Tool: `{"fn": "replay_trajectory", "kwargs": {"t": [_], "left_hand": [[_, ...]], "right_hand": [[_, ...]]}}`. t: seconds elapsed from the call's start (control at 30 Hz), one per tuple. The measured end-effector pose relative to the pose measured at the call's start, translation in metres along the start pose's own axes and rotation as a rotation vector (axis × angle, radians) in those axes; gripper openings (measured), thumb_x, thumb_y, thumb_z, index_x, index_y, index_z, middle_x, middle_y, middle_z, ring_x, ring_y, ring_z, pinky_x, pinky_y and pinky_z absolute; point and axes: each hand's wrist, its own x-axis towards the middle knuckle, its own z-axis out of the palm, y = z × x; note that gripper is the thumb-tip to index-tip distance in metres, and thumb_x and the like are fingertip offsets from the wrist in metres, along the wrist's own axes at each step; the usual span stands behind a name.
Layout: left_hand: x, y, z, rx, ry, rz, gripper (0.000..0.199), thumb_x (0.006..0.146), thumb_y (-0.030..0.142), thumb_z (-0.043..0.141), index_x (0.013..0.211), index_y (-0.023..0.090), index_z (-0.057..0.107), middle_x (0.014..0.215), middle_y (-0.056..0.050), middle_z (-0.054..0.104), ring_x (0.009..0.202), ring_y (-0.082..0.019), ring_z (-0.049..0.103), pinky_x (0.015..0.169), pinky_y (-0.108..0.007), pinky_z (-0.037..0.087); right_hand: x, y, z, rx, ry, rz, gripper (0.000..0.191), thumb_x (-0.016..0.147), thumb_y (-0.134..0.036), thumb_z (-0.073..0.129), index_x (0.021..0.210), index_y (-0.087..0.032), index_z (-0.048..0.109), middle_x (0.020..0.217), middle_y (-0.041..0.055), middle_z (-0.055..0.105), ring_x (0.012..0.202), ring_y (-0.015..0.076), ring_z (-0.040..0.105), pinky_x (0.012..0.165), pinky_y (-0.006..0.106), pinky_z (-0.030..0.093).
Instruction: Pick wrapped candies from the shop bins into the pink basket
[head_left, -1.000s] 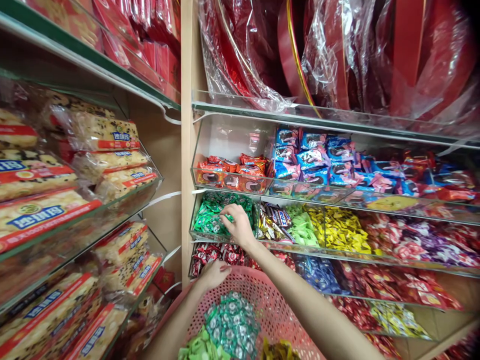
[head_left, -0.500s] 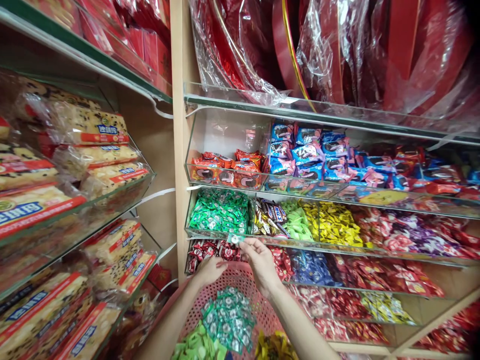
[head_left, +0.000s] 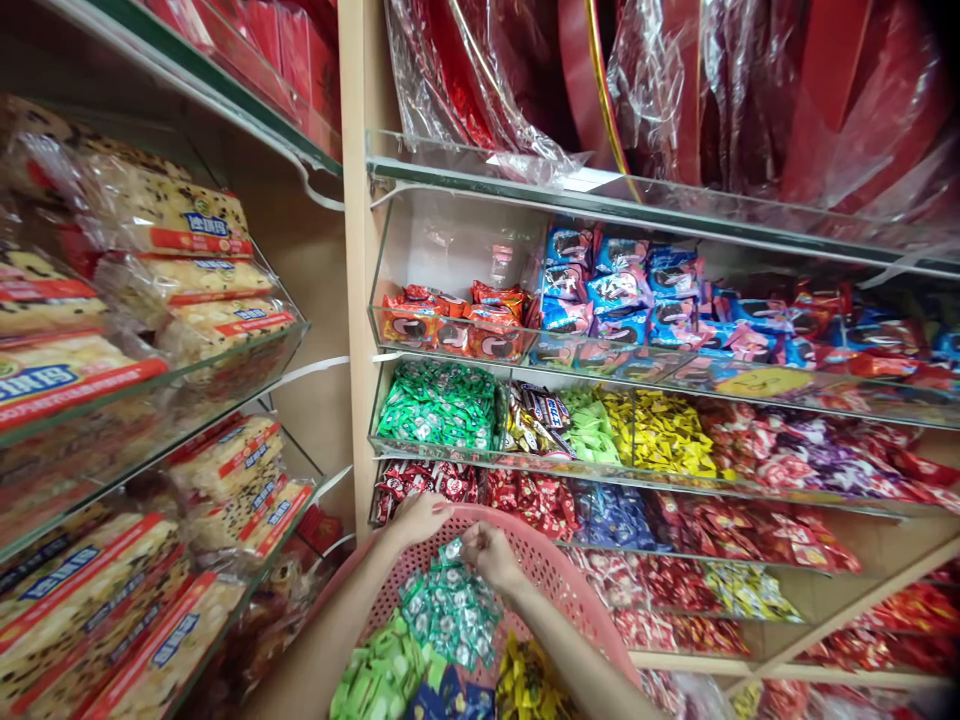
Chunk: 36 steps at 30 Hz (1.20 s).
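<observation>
The pink basket (head_left: 559,570) stands below and just in front of the candy shelves, between the person's forearms. Its mouth faces up and toward the wearer; the visible rim is a broad curve, and a long axis cannot be determined because the near side is out of frame. The wall is pink and pierced with rows of small holes. Inside, the shiny green-wrapped candies (head_left: 454,610) lie heaped toward the far side, wrappers glossy and pale at their centres, pointing in mixed directions. Nearer the wearer lie light green packets (head_left: 382,665) on the left, dark blue packets (head_left: 450,695) in the middle and yellow packets (head_left: 529,680) on the right. The left hand (head_left: 420,517) grasps the far-left rim. The right hand (head_left: 491,555) is inside the mouth, fingers curled, with a green wrapper at the fingertips; whether it is gripped or released cannot be told. Beyond the basket, red packets (head_left: 431,488) fill a bin, and green candies of similar colour (head_left: 439,405) fill the one above.
</observation>
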Motion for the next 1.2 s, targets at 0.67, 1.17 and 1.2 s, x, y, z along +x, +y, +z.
{"fn": "replay_trajectory", "kwargs": {"t": [0.67,1.17,1.2], "left_hand": [[-0.002,0.0,0.0,0.004,0.003,-0.003,0.031,0.084,0.043,0.045,0.076,0.022,0.066,0.077,-0.002,0.068,0.072,-0.016,0.06,0.057,-0.023,0.029],[-0.001,-0.004,0.003,-0.036,-0.011,-0.006,0.033,0.085,0.044,0.043,0.079,0.022,0.068,0.079,-0.002,0.07,0.072,-0.017,0.061,0.058,-0.023,0.031],[-0.002,-0.004,0.004,-0.046,-0.009,-0.01,0.033,0.085,0.044,0.044,0.079,0.022,0.068,0.08,-0.002,0.07,0.072,-0.016,0.06,0.057,-0.023,0.03]], "right_hand": [[-0.02,0.023,0.03,-0.888,0.035,-0.332,0.026,0.07,-0.003,0.049,0.078,-0.02,0.066,0.089,0.0059,0.064,0.082,0.0179,0.061,0.07,0.025,0.042],[0.055,-0.205,0.042,-1.243,-0.065,-1.009,0.015,0.091,-0.025,0.048,0.094,-0.019,0.061,0.095,0.0051,0.056,0.083,0.0154,0.053,0.069,0.026,0.036],[0.062,-0.211,0.048,-1.263,-0.095,-1.05,0.014,0.091,-0.023,0.048,0.098,-0.02,0.06,0.099,0.0049,0.056,0.086,0.0153,0.052,0.071,0.026,0.036]]}}
